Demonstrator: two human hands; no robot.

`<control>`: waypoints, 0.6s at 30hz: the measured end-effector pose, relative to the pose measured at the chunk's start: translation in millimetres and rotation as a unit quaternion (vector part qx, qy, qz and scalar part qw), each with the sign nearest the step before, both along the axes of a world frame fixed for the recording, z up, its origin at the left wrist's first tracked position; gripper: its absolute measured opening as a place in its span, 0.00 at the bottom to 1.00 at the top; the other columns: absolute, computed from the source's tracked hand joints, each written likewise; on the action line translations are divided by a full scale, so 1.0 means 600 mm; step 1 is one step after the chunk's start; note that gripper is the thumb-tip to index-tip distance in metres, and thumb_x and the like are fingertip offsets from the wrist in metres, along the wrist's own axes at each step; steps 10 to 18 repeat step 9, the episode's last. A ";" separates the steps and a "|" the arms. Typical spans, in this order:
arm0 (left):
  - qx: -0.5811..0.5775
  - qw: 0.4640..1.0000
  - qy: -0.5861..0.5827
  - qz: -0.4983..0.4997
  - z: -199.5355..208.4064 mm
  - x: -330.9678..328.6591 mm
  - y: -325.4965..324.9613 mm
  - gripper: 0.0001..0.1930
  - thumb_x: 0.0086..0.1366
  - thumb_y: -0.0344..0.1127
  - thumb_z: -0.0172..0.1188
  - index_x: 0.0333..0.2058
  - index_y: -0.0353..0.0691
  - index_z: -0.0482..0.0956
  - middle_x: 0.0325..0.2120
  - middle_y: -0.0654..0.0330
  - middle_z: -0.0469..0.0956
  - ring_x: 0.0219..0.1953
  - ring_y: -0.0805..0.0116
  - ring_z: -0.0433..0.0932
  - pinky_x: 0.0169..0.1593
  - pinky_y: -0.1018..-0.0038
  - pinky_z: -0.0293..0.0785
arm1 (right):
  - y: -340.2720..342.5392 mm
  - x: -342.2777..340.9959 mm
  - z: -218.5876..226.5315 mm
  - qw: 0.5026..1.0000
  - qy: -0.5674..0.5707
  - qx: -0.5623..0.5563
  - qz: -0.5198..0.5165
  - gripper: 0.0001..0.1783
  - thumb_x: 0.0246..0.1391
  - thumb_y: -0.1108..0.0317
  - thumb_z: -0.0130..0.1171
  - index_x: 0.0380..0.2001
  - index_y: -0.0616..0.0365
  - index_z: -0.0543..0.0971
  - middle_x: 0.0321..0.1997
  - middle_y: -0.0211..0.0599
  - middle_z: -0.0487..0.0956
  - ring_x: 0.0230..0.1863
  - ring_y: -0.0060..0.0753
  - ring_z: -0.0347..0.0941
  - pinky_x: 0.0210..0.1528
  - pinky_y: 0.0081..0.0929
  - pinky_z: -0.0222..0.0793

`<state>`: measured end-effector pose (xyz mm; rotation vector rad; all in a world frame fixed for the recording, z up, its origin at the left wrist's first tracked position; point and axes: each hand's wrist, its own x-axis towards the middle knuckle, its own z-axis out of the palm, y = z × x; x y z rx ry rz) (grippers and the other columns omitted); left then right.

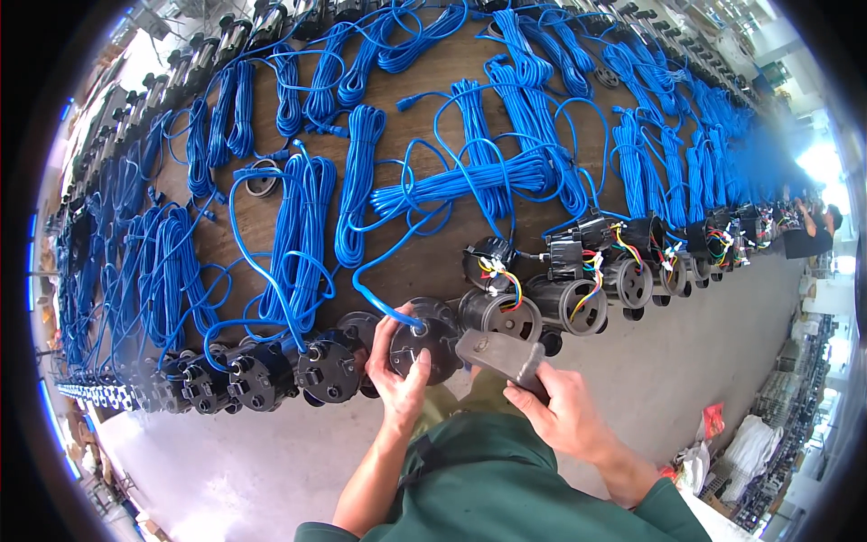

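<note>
My left hand is wrapped round the edge of a black round housing, thumb on its end face. A blue cable comes out of that face and runs up onto the table. Close by on the right, my right hand grips a dark grey, flat, blocky piece by its dark end. I cannot make out its exact kind. Its wide end points left and lies close to the housing, and whether they touch is unclear.
Coiled blue cables cover much of the brown table. Finished-looking black housings line its near edge on the left. Open housings with coloured wires stand to the right. Another person is at the far right.
</note>
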<state>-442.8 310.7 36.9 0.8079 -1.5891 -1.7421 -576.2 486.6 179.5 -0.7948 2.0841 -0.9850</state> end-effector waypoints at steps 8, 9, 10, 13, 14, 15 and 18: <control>-0.006 1.000 -0.021 -0.013 0.004 0.008 -0.004 0.32 0.54 0.31 0.66 0.60 0.32 0.74 0.61 0.50 0.74 0.62 0.56 0.75 0.68 0.62 0.69 | -0.013 0.015 0.014 0.984 0.135 0.081 0.082 0.24 0.59 0.59 0.70 0.52 0.61 0.75 0.40 0.51 0.84 0.34 0.59 0.82 0.36 0.46 0.79; -0.020 0.999 -0.022 -0.018 0.001 0.006 -0.002 0.32 0.54 0.31 0.66 0.60 0.34 0.74 0.62 0.51 0.74 0.62 0.56 0.75 0.68 0.62 0.69 | -0.008 0.018 -0.029 0.975 0.128 0.161 0.083 0.28 0.57 0.57 0.71 0.54 0.60 0.74 0.43 0.52 0.84 0.35 0.59 0.83 0.37 0.47 0.80; -0.020 0.999 -0.022 -0.018 0.001 0.006 -0.002 0.32 0.54 0.31 0.66 0.60 0.34 0.74 0.62 0.51 0.74 0.62 0.56 0.75 0.68 0.62 0.69 | -0.008 0.018 -0.029 0.975 0.128 0.161 0.083 0.28 0.57 0.57 0.71 0.54 0.60 0.74 0.43 0.52 0.84 0.35 0.59 0.83 0.37 0.47 0.80; -0.020 0.999 -0.022 -0.018 0.001 0.006 -0.002 0.32 0.54 0.31 0.66 0.60 0.34 0.74 0.62 0.51 0.74 0.62 0.56 0.75 0.68 0.62 0.69 | -0.008 0.018 -0.029 0.975 0.128 0.161 0.083 0.28 0.57 0.57 0.71 0.54 0.60 0.74 0.43 0.52 0.84 0.35 0.59 0.83 0.37 0.47 0.80; -0.020 0.999 -0.022 -0.018 0.001 0.006 -0.002 0.32 0.54 0.31 0.66 0.60 0.34 0.74 0.62 0.51 0.74 0.62 0.56 0.75 0.68 0.62 0.69 | -0.008 0.018 -0.029 0.975 0.128 0.161 0.083 0.28 0.57 0.57 0.71 0.54 0.60 0.74 0.43 0.52 0.84 0.35 0.59 0.83 0.37 0.47 0.80; -0.020 0.999 -0.022 -0.018 0.001 0.006 -0.002 0.32 0.54 0.31 0.66 0.60 0.34 0.74 0.62 0.51 0.74 0.62 0.56 0.75 0.68 0.62 0.69 | -0.008 0.018 -0.029 0.975 0.128 0.161 0.083 0.28 0.57 0.57 0.71 0.54 0.60 0.74 0.43 0.52 0.84 0.35 0.59 0.83 0.37 0.47 0.80; -0.020 0.999 -0.022 -0.018 0.001 0.006 -0.002 0.32 0.54 0.31 0.66 0.60 0.34 0.74 0.62 0.51 0.74 0.62 0.56 0.75 0.68 0.62 0.69 | -0.008 0.018 -0.029 0.975 0.128 0.161 0.083 0.28 0.57 0.57 0.71 0.54 0.60 0.74 0.43 0.52 0.84 0.35 0.59 0.83 0.37 0.47 0.80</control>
